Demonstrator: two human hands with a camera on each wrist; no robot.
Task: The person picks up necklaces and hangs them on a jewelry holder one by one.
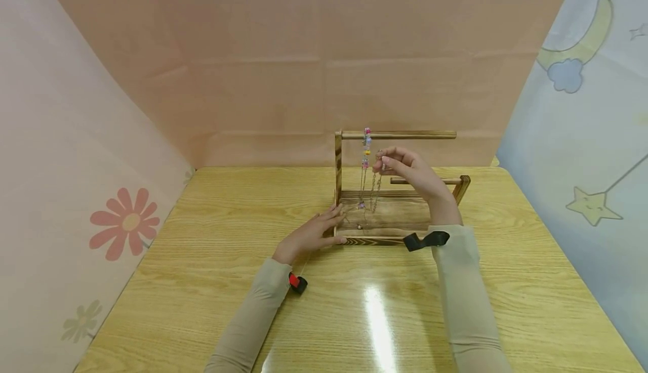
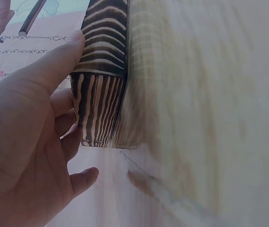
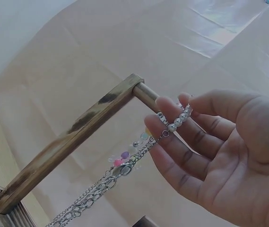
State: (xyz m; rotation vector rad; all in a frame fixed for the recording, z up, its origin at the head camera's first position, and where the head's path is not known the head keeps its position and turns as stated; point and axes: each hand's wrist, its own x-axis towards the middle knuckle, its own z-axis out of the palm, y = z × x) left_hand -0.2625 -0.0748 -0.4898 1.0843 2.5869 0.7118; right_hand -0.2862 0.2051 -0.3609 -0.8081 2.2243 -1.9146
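Observation:
My right hand (image 1: 412, 173) pinches a silver chain necklace (image 1: 373, 196) between thumb and fingers, just below the stand's upper bar. In the right wrist view, a row of white pearl beads (image 3: 177, 123) on it crosses the fingers. Another necklace, with colourful beads (image 1: 367, 147), hangs over the upper bar (image 1: 405, 135) near the post, its chain and small pendants reaching down to the base. My left hand (image 1: 314, 232) rests against the front left corner of the wooden stand (image 1: 338, 165), thumb on the striped front edge (image 2: 101, 42) and fingers along the side.
A lower bar (image 1: 453, 180) sticks inward from the stand's short right-hand post (image 1: 462, 189). The stand's base tray (image 1: 400, 215) lies on the wood-grain table (image 1: 243, 215). A pinkish backdrop (image 1: 253, 80) rises behind, and printed sheets (image 1: 572, 153) flank the table.

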